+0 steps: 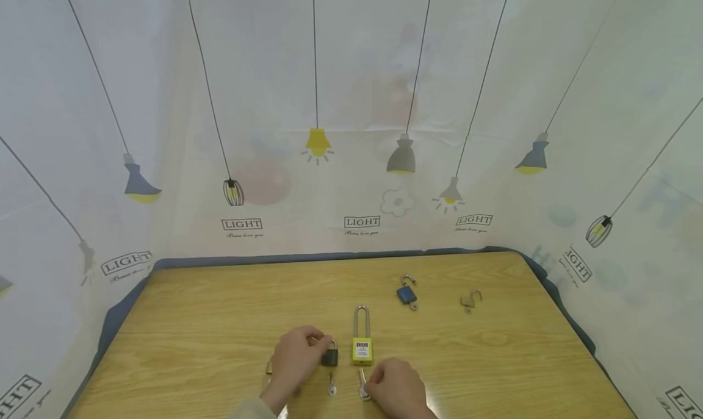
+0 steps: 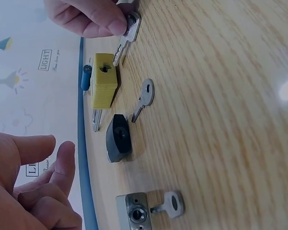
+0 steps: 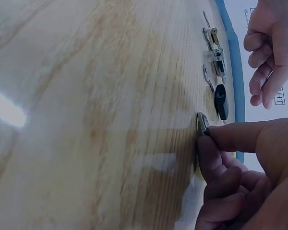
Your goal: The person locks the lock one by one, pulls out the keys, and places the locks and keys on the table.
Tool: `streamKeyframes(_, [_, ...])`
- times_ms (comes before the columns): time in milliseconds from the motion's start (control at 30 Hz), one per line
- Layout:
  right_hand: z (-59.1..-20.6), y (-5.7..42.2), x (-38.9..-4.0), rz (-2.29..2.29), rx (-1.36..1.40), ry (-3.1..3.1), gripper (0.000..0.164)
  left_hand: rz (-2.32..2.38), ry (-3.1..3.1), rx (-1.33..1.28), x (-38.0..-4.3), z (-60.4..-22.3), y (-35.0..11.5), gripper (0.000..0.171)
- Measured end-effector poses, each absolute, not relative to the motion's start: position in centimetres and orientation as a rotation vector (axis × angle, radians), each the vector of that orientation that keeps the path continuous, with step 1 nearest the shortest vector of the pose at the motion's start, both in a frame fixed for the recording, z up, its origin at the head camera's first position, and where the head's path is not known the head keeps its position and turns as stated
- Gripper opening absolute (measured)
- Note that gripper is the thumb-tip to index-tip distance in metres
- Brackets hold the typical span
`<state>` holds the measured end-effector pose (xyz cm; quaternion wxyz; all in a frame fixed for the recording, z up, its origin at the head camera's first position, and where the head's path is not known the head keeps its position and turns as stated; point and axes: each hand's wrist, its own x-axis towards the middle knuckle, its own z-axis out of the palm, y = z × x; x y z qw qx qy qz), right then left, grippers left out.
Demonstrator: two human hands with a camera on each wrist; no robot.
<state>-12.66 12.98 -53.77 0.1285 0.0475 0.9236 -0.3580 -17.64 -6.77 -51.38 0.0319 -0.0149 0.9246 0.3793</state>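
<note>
With thumb and fingertips, my right hand pinches a silver key low over the table. The key's blade points at the bottom face of a yellow long-shackle padlock, where a keyhole shows in the left wrist view. Left of it lies a black padlock with its own key in front. My left hand hovers beside the black padlock's shackle, fingers loosely bent. In the left wrist view a gap shows between its thumb and index finger, with nothing held.
A silver padlock and its key lie further left, near a small brass padlock. Toward the back right sit a blue padlock and a brass-coloured padlock, both with raised shackles and keys. A printed curtain borders the wooden table.
</note>
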Motion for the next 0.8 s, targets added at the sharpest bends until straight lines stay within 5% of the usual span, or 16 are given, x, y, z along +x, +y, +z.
streamKeyframes(800, [-54.6, 12.9, -12.4, -1.042, 0.063, 2.793, 0.015, 1.210, 2.809, -0.019, -17.6, -51.6, -6.2, 0.020])
